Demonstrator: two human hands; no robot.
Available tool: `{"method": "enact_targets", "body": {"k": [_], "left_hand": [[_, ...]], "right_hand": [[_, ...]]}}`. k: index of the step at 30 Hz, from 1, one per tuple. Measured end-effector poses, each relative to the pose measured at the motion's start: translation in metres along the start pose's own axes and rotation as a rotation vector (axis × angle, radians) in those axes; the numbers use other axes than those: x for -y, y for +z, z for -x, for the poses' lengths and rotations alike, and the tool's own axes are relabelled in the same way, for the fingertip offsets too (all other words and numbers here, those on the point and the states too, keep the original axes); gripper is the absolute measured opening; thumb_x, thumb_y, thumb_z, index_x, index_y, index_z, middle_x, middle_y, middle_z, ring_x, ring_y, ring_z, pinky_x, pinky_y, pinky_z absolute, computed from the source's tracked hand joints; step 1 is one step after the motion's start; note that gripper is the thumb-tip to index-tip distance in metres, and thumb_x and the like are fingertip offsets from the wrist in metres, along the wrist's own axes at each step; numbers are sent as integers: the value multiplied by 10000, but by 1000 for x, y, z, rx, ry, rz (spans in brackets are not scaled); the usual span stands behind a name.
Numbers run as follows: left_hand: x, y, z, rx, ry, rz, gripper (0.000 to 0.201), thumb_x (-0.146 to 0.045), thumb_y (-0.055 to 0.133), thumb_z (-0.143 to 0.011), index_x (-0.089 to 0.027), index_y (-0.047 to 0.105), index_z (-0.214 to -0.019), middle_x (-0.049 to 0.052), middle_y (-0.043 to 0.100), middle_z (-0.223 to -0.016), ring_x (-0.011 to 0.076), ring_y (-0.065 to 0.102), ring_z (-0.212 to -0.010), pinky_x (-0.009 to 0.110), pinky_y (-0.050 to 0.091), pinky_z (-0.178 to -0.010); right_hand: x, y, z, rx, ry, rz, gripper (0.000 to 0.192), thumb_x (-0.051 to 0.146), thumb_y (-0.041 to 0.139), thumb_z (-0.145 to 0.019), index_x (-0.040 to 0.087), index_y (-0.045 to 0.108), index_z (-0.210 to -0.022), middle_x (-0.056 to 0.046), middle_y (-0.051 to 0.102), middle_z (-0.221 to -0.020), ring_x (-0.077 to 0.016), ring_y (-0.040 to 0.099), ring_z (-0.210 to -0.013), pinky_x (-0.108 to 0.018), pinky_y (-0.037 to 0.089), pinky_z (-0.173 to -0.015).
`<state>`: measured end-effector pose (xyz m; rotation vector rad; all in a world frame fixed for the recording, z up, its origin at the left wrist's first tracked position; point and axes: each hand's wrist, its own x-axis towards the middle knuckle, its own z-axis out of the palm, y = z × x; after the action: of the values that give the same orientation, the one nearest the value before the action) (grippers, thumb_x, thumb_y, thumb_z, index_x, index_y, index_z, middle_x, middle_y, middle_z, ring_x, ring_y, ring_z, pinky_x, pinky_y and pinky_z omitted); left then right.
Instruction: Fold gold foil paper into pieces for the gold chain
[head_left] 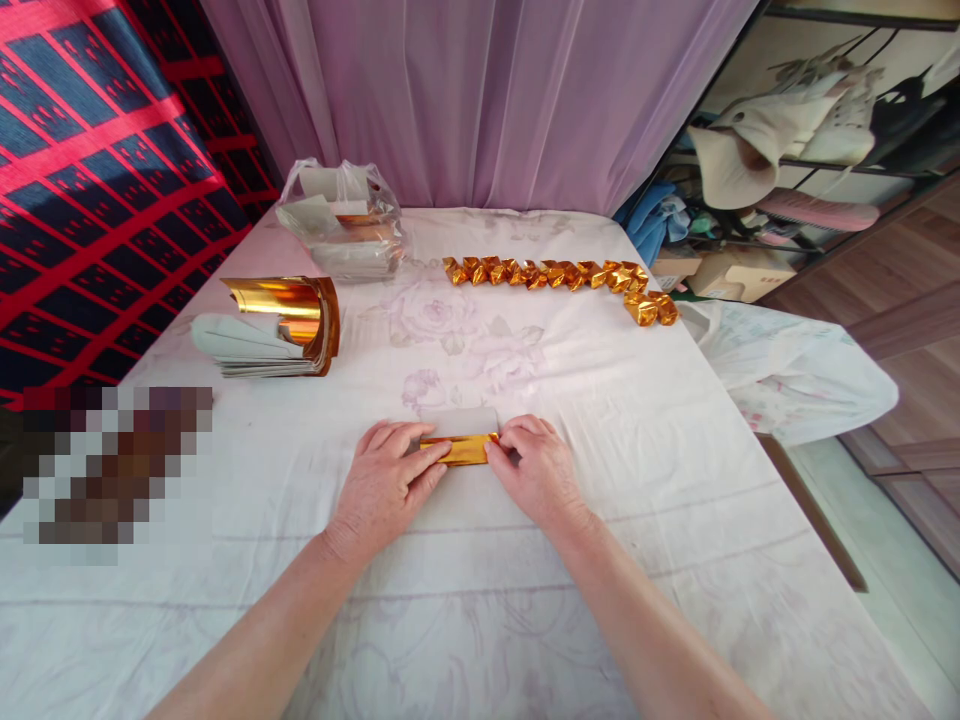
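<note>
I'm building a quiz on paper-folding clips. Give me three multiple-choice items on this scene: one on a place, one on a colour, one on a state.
1. Where is the row of folded pieces?
A. far side of the table
B. on the floor
C. beside the wrists

2. What colour is the paper strip between the hands?
A. blue
B. gold
C. green

3. How is the strip held?
A. lifted high
B. pressed flat on the cloth
C. left untouched

A: it lies near the curtain.
B: it shines gold.
B: left hand and right hand press its ends.
</note>
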<state>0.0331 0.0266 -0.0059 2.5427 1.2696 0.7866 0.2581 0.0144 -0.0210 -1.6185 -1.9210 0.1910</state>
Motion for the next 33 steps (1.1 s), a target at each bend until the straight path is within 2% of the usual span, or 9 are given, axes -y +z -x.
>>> {"method": "enact_targets", "body": {"k": [13, 33], "left_hand": [[0, 0, 0, 3, 34, -44, 246, -302, 547, -966, -250, 731, -1121, 79, 668, -1161, 248, 568, -1028, 464, 476, -940], [0, 0, 0, 2, 36, -65, 240, -304, 547, -966, -242, 737, -1100, 76, 668, -1156, 250, 559, -1028, 464, 478, -935]], "right_hand": [[0, 0, 0, 10, 3, 2, 253, 219, 591, -855, 224, 535, -609, -33, 613, -754, -184, 582, -741, -319, 439, -716], [0, 1, 0, 9, 11, 24, 262, 225, 582, -856, 224, 526, -599, -26, 611, -741, -177, 575, -732, -310, 427, -711]]}}
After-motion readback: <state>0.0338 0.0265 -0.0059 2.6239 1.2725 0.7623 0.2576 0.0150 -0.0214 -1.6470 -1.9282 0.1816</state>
